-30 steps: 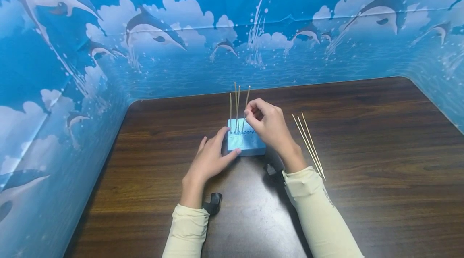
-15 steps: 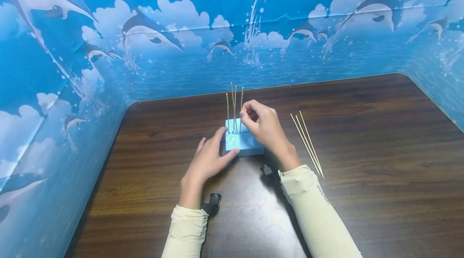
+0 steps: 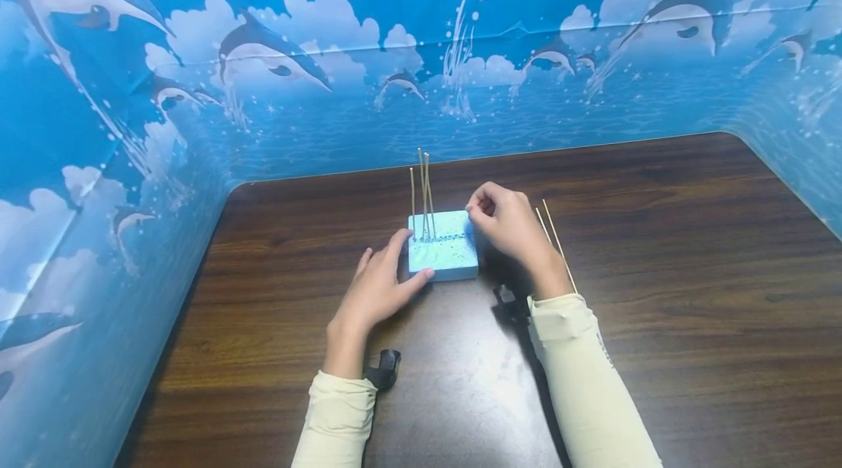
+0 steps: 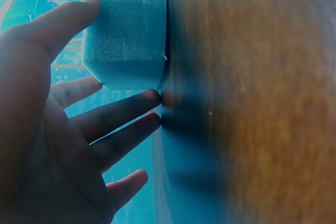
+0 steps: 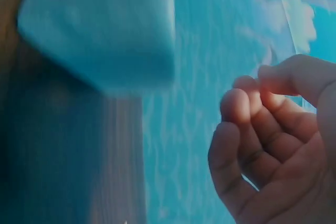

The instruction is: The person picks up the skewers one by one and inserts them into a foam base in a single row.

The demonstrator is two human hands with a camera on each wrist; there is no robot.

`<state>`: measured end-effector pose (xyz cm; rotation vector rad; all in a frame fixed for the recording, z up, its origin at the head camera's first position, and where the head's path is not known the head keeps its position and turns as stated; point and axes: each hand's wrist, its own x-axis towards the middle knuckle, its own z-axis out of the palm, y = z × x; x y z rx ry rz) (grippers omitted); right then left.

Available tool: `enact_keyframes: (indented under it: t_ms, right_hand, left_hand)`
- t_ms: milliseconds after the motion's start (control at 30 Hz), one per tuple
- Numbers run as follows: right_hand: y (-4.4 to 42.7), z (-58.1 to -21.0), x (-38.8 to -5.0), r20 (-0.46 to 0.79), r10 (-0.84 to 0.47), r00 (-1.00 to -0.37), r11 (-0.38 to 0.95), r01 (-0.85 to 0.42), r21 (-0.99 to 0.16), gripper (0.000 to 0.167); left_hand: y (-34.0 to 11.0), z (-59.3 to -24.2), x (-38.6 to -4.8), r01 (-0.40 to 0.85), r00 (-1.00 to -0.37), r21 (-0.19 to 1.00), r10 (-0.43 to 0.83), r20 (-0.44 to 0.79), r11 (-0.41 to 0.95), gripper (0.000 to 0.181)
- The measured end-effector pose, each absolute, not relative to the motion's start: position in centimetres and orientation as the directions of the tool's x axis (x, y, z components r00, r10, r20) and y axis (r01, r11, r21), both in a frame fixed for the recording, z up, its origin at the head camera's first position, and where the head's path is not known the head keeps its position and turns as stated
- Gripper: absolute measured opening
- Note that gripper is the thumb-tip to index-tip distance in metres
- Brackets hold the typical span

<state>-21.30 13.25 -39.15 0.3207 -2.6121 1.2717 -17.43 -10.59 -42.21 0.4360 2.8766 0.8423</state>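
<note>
A pale blue foam block (image 3: 444, 256) lies on the table, with a line of small holes across its top. Several thin bamboo skewers (image 3: 413, 197) stand upright in the holes at its left end. My left hand (image 3: 375, 289) is at the block's left side, thumb on its front edge and index fingertip at its side. In the left wrist view, the left-hand fingers (image 4: 118, 114) are spread and fairly straight. My right hand (image 3: 509, 227) is over the block's right edge. In the right wrist view, its fingers (image 5: 224, 153) are loosely curled, with no skewer visible between them.
Loose skewers (image 3: 559, 243) lie on the brown wooden table (image 3: 684, 270) right of the block, partly hidden by my right hand. A blue dolphin-printed backdrop (image 3: 355, 110) rises behind and left of the table. Black wrist cameras (image 3: 387, 369) are strapped to both wrists.
My right hand has let go of the rightmost standing skewer and moved right, away from it. That skewer now leans left, near the others. My left hand stays at the block.
</note>
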Motion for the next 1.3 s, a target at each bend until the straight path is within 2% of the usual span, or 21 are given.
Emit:
enact_keyframes:
  t_ms: [167, 333, 467, 667, 867, 1067, 1300]
  right_hand:
    - [17.1, -39.4, -21.5, 0.189, -0.017, -0.982, 0.665, -0.152, -0.731, 0.013]
    - [21.2, -39.8, -21.1, -0.019, 0.009, -1.000, 0.738, 0.019, -0.675, 0.020]
    - [22.8, -40.1, -20.8, -0.182, 0.000, -0.983, 0.771, 0.116, -0.626, 0.024]
    - [22.0, -40.5, -20.8, -0.387, 0.028, -0.922, 0.796, 0.255, -0.549, 0.030]
    - [21.3, -40.3, -20.7, -0.413, 0.091, -0.906, 0.807, 0.310, -0.502, 0.029]
    - [21.5, -40.3, -20.7, -0.415, 0.079, -0.906, 0.810, 0.301, -0.504, 0.029]
    - [21.5, -40.1, -20.7, -0.321, 0.040, -0.946, 0.806, 0.220, -0.550, 0.029]
  left_hand:
    - [-10.8, -42.3, -17.4, 0.245, -0.953, 0.539, 0.304, -0.021, 0.806, 0.078]
    - [-11.0, -42.2, -17.4, 0.233, -0.955, 0.540, 0.295, -0.030, 0.809, 0.079]
    - [-11.1, -42.2, -17.3, 0.230, -0.956, 0.537, 0.293, -0.034, 0.812, 0.080]
    - [-11.0, -42.2, -17.2, 0.226, -0.956, 0.539, 0.291, -0.038, 0.811, 0.080]
    - [-10.7, -42.2, -17.4, 0.242, -0.953, 0.544, 0.301, -0.021, 0.803, 0.079]
    - [-10.6, -42.1, -17.4, 0.244, -0.952, 0.542, 0.306, -0.026, 0.804, 0.078]
    - [-10.6, -42.2, -17.3, 0.241, -0.952, 0.544, 0.306, -0.031, 0.804, 0.079]
